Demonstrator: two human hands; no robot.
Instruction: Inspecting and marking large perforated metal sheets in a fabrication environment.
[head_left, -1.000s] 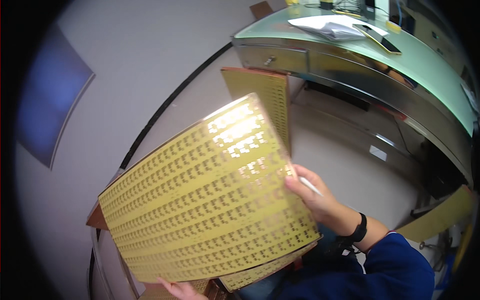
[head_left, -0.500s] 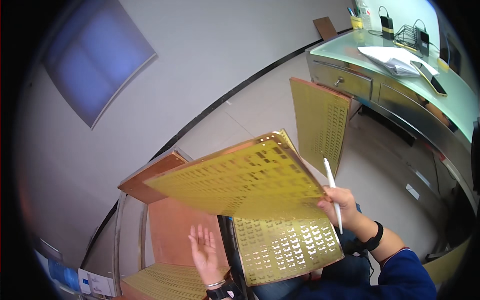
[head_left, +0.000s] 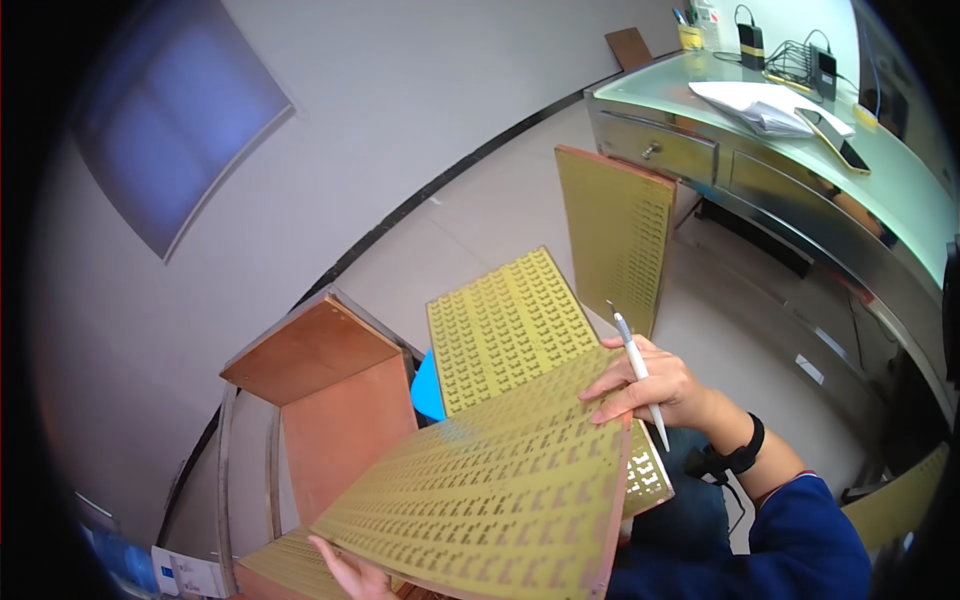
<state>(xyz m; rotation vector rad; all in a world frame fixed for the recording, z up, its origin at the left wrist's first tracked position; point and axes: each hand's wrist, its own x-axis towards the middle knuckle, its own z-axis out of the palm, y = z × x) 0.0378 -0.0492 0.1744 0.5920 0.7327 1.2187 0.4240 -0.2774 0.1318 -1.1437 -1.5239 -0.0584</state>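
A large yellow-green panel [head_left: 470, 490] with rows of small copper-coloured patterns lies tilted across my lap. My right hand [head_left: 660, 385] grips its upper right edge, fingers spread on its face, and also holds a white pen-shaped tool [head_left: 638, 370], thin dark tip upward. At the panel's lower left edge is my left hand [head_left: 355, 578]; its thumb shows, while most fingers are hidden. A second patterned panel [head_left: 510, 320] leans beyond the held one. Part of another panel [head_left: 652, 475] shows beneath, near my knee.
To the left, bare copper-coloured boards [head_left: 345, 430] rest on a metal frame [head_left: 228, 480]. Another panel [head_left: 615, 230] stands on the floor against the glass-topped desk [head_left: 650, 95]. Papers [head_left: 760, 108], a phone [head_left: 833, 140] and cables lie on the desk. Something blue [head_left: 428, 388] shows beside the leaning panel.
The held panel has come down and toward me, uncovering the leaning panel behind it. My left hand, palm up and free before, is now at the held panel's lower edge.
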